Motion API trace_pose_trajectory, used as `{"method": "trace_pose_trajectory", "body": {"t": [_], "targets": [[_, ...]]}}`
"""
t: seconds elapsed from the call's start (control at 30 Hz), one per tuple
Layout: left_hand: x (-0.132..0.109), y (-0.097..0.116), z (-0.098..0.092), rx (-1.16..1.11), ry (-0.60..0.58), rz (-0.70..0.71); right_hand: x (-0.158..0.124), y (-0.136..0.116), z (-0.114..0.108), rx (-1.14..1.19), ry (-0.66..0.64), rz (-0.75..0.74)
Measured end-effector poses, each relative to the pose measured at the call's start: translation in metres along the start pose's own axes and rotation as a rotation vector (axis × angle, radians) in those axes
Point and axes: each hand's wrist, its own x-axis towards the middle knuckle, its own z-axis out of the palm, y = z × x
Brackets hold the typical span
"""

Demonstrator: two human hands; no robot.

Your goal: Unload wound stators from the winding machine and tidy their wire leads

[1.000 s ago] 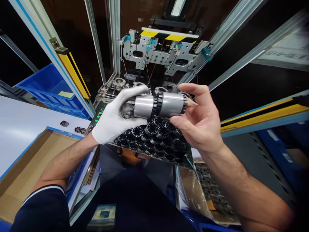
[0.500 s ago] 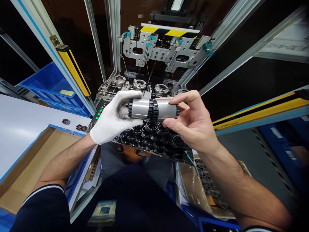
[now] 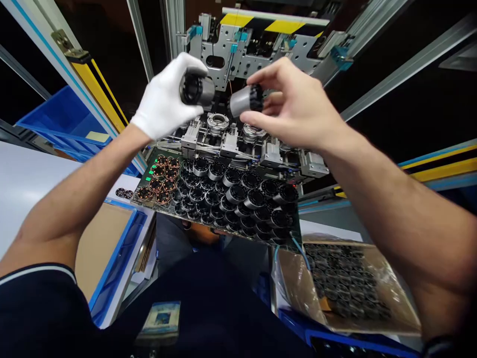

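Observation:
My left hand (image 3: 167, 97), in a white glove, is closed around a stator core (image 3: 204, 92), a grey metal cylinder with a black toothed end. Bare fingers of my right hand (image 3: 286, 102) pinch a second stator core (image 3: 240, 102), its black end toward the palm. The two cores are held apart, tilted, above the machine's round metal fixtures (image 3: 217, 124). Below my hands, several rows of similar black-and-silver stator cores (image 3: 227, 194) stand on a green board (image 3: 294, 238). Copper-wound stators (image 3: 163, 172) lie at the board's left end.
A metal plate with clamps (image 3: 223, 59) and a yellow-black striped bar (image 3: 276, 24) hang behind my hands. Yellow light guards (image 3: 100, 94) flank the frame. At lower right sits a carton of dark cores (image 3: 346, 278); at left, a blue bin (image 3: 55, 122) and a cardboard-lined tray (image 3: 100, 243).
The stator cores were end to end and are now separated. Both hands have moved forward toward the fixtures, and the view has shifted, showing more of the board and the carton.

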Motion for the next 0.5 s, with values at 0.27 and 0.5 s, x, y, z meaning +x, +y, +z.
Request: {"method": "trace_pose_trajectory", "body": {"t": [0.27, 0.5], "targets": [[0.073, -0.182, 0.062, 0.185, -0.114, -0.361, 0.125, 0.135, 0.082, -0.342, -0.035, 0.151], [0.061, -0.215, 0.068, 0.393, -0.357, -0.445, 0.154, 0.190, 0.095, -0.378, -0.137, 0.132]]}}
